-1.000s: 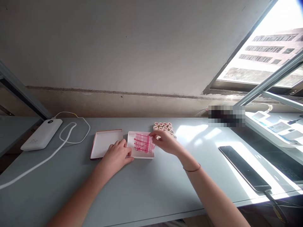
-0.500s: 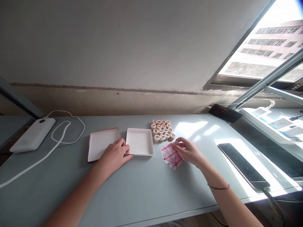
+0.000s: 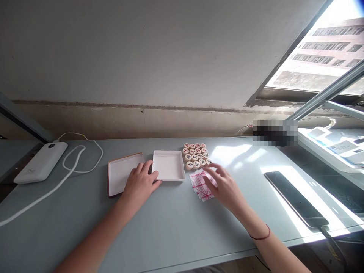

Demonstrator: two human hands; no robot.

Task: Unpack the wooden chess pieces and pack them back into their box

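Gray desktop extends along a pale wall, with a window at the upper right. Toward the desktop's middle, the white box tray lies flat, interior facing up. Left of it is the shallow lid, also interior up, with a dark red outer edge. The left hand extends over the lid's right side, its thumb and index finger at the tray's near left corner; whether they clamp the wall cannot be determined. The folded sheet, printed with red lines, lies right of the tray. The right hand is positioned over the sheet's right part, thumb and fingers apart, grip released; fingertip contact with the sheet cannot be confirmed. Round game pieces are grouped in rows just beyond the sheet, marked red in the far rows and black in the near ones. A white power bank with cable occupies the left side; a smartphone lies at the right, partly in sunlight.
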